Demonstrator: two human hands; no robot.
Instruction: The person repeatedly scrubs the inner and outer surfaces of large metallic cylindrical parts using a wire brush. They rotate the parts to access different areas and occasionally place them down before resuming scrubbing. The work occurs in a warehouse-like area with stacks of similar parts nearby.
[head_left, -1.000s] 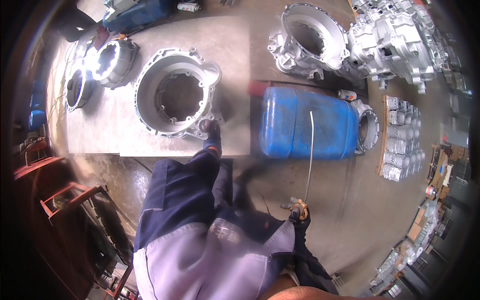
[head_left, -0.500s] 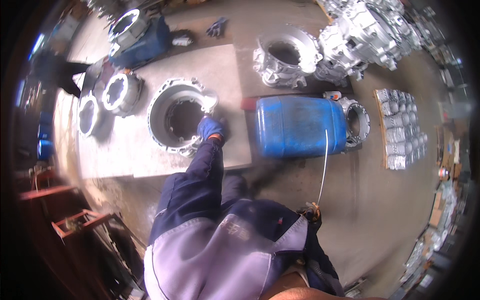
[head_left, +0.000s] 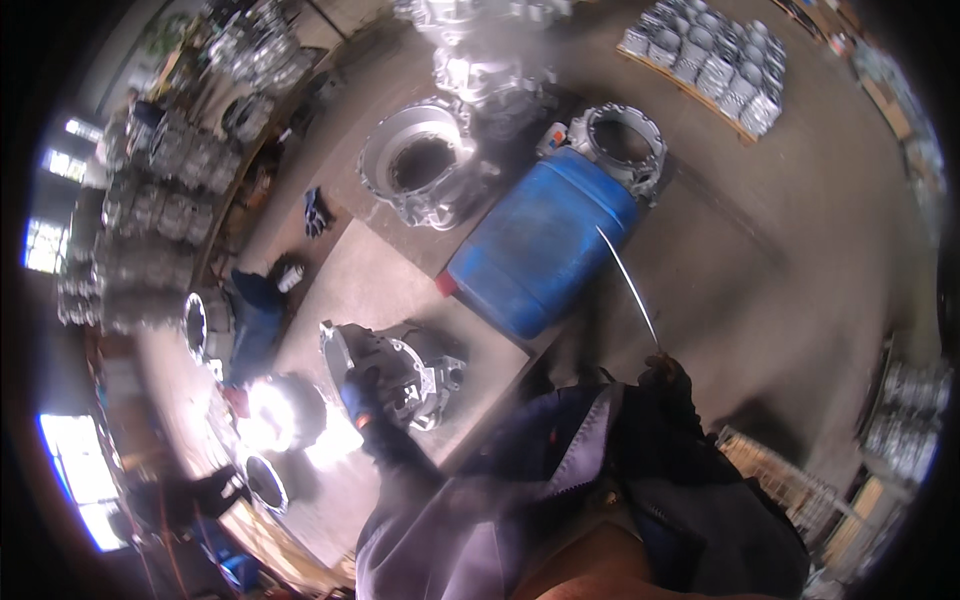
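Note:
My left hand (head_left: 358, 395), in a blue glove, is closed on the edge of a grey cast metal housing (head_left: 440, 366). This ring-shaped casting leans on its side on the pale table (head_left: 490, 375), its opening facing sideways. My fingertips partly vanish against the dark metal. Out to the right, my right hand (head_left: 662, 372) is closed round the lower end of a thin metal rod (head_left: 630, 276). The rod's upper end points toward a blue plastic jerrycan (head_left: 545, 240), lying on its side with a red cap. Whether rod and jerrycan touch, I cannot tell.
Another large housing (head_left: 415, 165) stands beyond the table, and one more (head_left: 625, 148) sits behind the jerrycan. Smaller metal rings (head_left: 280, 412) catch glare at the left. A glove (head_left: 315, 212) lies farther back. Stacked castings (head_left: 705, 60) fill a pallet at the far right.
The housing under my left hand has gone from lying flat, opening up, to tilted on its side. The whole view has turned leftward. The rod stays in my right hand.

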